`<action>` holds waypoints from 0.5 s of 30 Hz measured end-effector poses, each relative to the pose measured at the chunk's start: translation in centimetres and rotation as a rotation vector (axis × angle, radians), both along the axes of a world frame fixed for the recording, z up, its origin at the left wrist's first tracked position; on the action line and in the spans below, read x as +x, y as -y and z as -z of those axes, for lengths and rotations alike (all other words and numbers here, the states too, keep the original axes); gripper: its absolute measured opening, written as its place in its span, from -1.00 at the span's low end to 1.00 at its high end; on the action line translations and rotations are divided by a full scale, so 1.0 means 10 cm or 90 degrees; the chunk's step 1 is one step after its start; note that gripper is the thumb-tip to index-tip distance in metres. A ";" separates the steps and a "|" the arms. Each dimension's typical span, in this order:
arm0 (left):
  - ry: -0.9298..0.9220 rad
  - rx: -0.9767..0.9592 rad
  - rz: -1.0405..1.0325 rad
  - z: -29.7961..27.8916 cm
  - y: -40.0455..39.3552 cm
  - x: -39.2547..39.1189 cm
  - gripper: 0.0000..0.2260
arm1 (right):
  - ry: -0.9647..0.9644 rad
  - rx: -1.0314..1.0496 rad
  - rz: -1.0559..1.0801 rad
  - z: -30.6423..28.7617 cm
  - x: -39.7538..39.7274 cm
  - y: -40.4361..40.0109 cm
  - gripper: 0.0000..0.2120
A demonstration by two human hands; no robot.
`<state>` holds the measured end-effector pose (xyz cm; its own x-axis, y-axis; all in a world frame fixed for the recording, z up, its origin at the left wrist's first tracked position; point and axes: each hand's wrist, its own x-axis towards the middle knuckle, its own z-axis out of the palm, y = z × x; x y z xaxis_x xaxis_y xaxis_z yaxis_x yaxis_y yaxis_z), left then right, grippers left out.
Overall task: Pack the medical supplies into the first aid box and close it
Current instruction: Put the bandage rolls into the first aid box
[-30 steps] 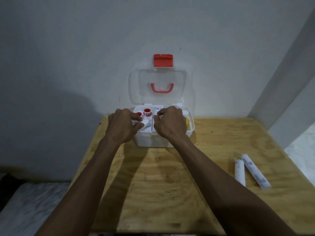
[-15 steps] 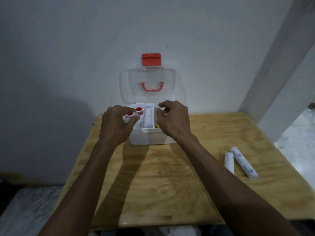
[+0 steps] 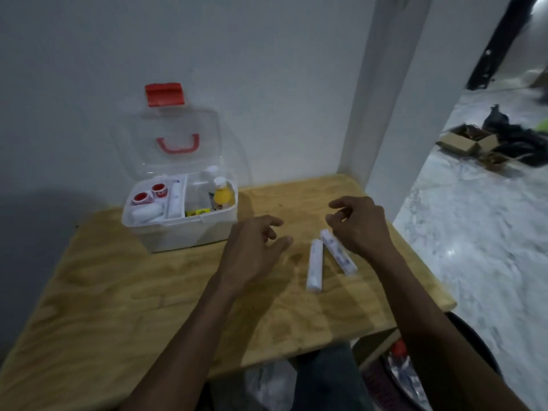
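Two wrapped rolls (image 3: 329, 258) lie lengthwise at frame centre-right on the desk (image 3: 118, 292), directly below the right hand (image 3: 358, 225); left hand (image 3: 255, 247) sits alongside. Both grips open, empty.

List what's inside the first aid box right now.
In the first aid box: two red-capped containers, a white roll, a long white pack, a yellow bottle, a yellow packet. Anything beneath these is hidden.

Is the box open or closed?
Open. The first aid box has its clear lid standing up against the wall, with supplies showing inside.
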<state>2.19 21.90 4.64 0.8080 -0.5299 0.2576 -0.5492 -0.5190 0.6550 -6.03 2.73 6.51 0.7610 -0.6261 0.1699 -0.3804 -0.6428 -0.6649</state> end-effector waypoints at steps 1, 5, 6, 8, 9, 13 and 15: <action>-0.024 0.026 0.017 0.05 0.12 -0.05 -0.61 | -0.029 0.012 -0.007 0.06 -0.05 0.06 -0.76; -0.095 0.115 0.058 0.22 0.44 -0.16 -0.47 | -0.099 0.022 -0.053 0.27 -0.14 0.19 -0.68; -0.101 0.134 0.063 0.25 0.50 -0.17 -0.44 | -0.108 0.021 -0.063 0.31 -0.15 0.20 -0.65; -0.112 0.167 0.065 0.27 0.59 -0.17 -0.37 | -0.115 0.028 -0.079 0.36 -0.14 0.22 -0.60; -0.115 0.182 0.066 0.27 0.62 -0.17 -0.35 | -0.117 0.030 -0.085 0.38 -0.13 0.24 -0.59; -0.102 0.225 0.052 0.25 0.70 -0.10 -0.40 | -0.141 0.010 -0.116 0.40 -0.07 0.28 -0.56; -0.100 0.249 0.066 0.22 0.72 -0.06 -0.45 | -0.142 0.008 -0.131 0.41 -0.05 0.28 -0.57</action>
